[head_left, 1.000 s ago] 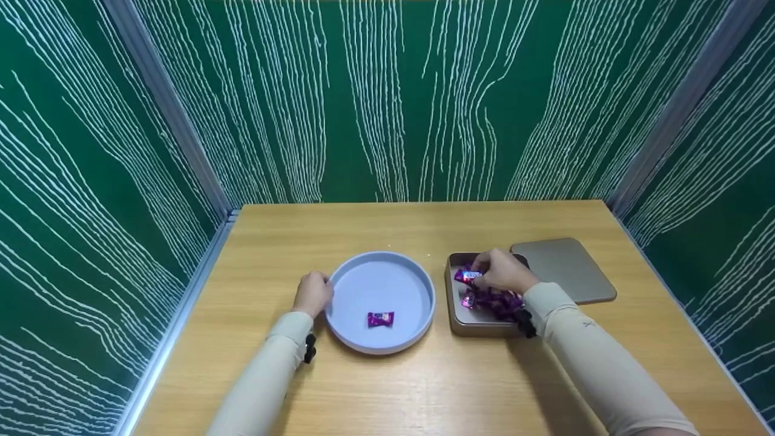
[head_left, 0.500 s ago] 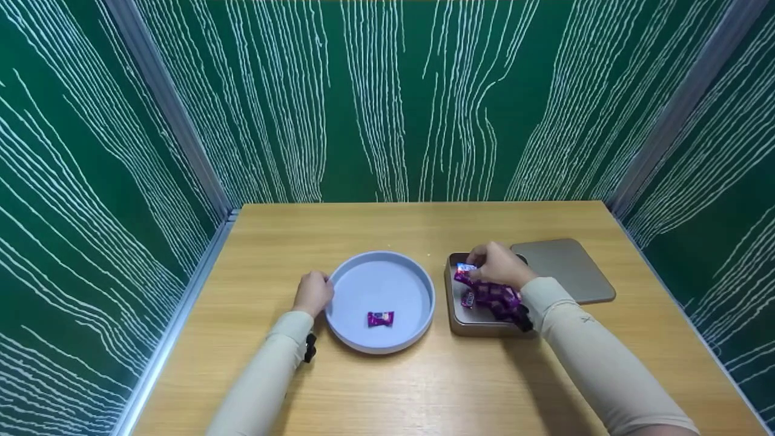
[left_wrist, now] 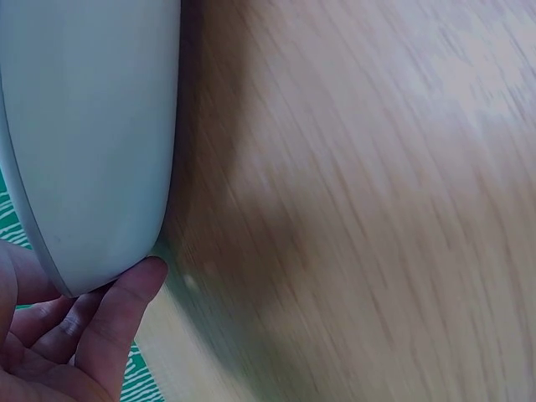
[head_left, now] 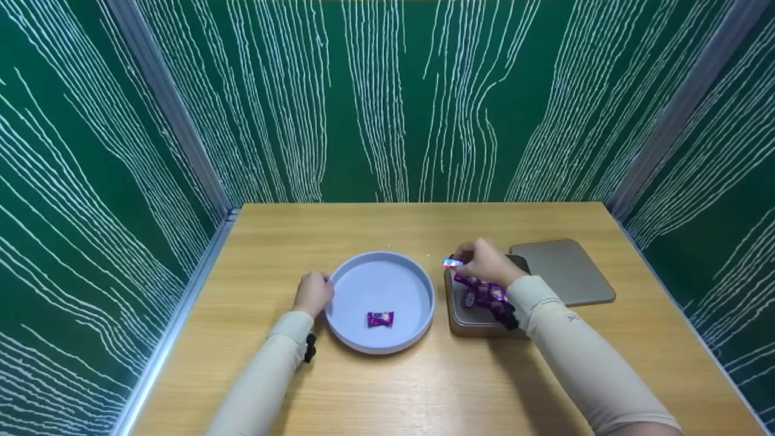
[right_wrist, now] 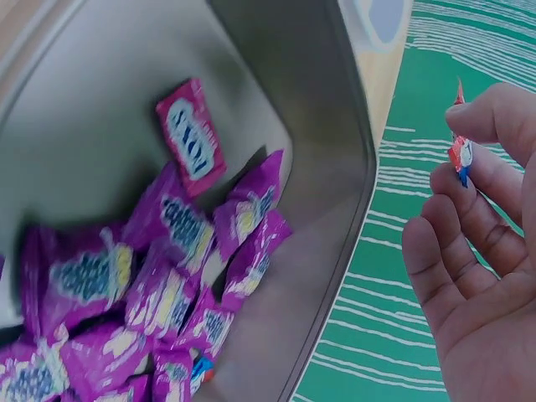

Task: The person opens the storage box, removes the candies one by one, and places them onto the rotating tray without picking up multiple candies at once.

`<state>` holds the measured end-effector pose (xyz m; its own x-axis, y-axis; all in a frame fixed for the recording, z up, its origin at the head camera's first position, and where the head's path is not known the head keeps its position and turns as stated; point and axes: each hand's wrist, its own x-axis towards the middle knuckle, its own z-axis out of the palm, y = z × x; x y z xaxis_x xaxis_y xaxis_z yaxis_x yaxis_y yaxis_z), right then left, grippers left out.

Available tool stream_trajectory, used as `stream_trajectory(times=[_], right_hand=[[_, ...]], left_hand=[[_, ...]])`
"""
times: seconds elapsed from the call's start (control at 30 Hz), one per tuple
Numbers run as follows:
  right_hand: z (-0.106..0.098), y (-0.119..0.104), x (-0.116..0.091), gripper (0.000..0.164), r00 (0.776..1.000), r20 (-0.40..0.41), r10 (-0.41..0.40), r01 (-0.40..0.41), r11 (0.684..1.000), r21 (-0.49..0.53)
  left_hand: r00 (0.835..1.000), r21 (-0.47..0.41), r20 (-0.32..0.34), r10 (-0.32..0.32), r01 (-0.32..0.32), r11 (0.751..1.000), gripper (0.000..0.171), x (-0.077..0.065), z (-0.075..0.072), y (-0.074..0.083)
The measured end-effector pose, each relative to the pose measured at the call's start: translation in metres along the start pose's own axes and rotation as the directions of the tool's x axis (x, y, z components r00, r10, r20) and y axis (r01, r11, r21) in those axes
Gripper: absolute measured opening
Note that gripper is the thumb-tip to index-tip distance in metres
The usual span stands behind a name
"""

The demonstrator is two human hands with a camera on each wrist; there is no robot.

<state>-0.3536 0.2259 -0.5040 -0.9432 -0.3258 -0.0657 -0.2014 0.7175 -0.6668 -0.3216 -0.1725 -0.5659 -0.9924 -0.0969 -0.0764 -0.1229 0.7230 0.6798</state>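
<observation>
My right grip pinches one wrapped candy, seemingly just above the open metal tin toward the tabletop's right edge. I should lift it well clear of the wall while my left grip steadies the round blue dish.

The tin stands between the dish, left, and the lid, right.
</observation>
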Motion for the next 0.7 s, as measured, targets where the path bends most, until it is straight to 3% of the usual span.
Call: stream_trajectory(times=[0.47, 0.7], right_hand=[[0.02, -0.021, 0.009, 0.013, 0.998, -0.016, -0.063, 0.063, 0.998, 0.022], [0.031, -0.036, 0.013, 0.015, 0.999, -0.008, -0.047, 0.047, 0.998, 0.039]], left_hand=[[1.0, -0.006, -0.014, 0.025, -0.025, 1.0, 0.027, -0.001, -0.001, 0.0], [0.999, 0.006, -0.02, 0.026, -0.026, 1.0, 0.028, 0.0, 0.0, -0.001]])
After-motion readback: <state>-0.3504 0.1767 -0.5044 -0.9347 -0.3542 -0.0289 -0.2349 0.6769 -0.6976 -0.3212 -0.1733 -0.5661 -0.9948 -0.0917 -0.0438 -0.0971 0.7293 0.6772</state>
